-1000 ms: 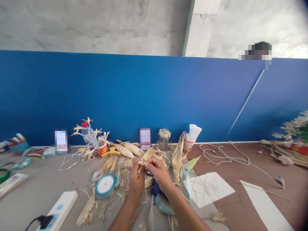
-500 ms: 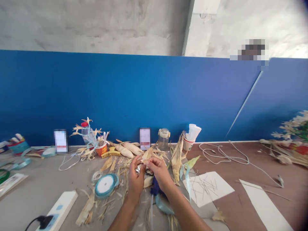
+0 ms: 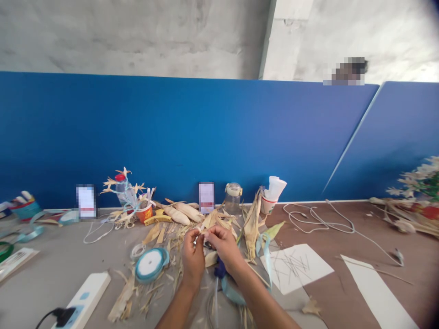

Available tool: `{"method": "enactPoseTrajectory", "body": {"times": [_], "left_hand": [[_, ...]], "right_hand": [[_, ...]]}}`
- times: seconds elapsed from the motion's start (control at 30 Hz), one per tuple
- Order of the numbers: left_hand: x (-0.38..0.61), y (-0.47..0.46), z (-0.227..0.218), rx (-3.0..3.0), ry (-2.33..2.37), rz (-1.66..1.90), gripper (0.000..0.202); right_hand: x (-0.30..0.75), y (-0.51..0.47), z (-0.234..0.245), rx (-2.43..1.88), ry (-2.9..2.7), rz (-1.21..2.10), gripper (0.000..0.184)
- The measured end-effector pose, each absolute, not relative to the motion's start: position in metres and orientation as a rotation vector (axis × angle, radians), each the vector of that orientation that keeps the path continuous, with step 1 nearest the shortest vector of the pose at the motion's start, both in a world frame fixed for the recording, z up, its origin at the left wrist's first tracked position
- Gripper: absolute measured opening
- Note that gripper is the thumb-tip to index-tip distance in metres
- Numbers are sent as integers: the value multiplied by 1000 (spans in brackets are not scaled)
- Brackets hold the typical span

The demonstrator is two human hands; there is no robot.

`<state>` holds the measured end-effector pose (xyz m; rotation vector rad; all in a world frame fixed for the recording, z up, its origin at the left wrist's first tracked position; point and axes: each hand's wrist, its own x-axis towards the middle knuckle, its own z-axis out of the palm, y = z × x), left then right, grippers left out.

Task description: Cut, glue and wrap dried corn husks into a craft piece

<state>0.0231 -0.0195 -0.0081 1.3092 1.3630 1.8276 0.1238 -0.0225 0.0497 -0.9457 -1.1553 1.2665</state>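
Note:
In the head view, my left hand [image 3: 194,256] and my right hand [image 3: 224,244] meet above the table, fingertips pinched together. Between them is a small pale piece of corn husk [image 3: 202,232], mostly hidden by the fingers. Just under my right hand lies a dark blue tool [image 3: 220,268] that looks like a glue gun, partly covered by the wrist. Dried corn husks [image 3: 214,219] are heaped right behind both hands. To the left of my left hand rests a roll of light blue ribbon [image 3: 150,265].
Corn husks [image 3: 252,228] stand beside a paper cup [image 3: 269,204]. Behind are a clear jar [image 3: 233,198], a phone [image 3: 206,198] and a ribbon-wrapped bottle [image 3: 124,189]. A power strip [image 3: 87,292] lies front left; white paper with thin sticks [image 3: 297,267] lies right, near a white cable [image 3: 318,224].
Both hands have shifted slightly, with the fingertips closer together around the small piece. A shiny bit seen at my left fingers before is now hidden. Beyond the partition, a person's head has moved left.

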Motion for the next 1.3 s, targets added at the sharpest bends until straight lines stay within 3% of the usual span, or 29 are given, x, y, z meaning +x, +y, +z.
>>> {"method": "enactPoseTrajectory", "body": {"times": [0.43, 0.67, 1.03, 1.3], "left_hand": [[23, -21, 0, 1261, 1331, 1840, 25], [26, -21, 1, 1246, 1230, 1855, 30], [24, -21, -2, 1313, 1282, 1793, 31], [21, -24, 6, 1431, 1434, 1728, 26]], "right_hand": [[128, -29, 55, -949, -1147, 1473, 15], [135, -26, 64, -953, -1092, 1418, 32], [123, -28, 57, -904, -1047, 1472, 17], [122, -32, 60, -868, -956, 1555, 22]]}}
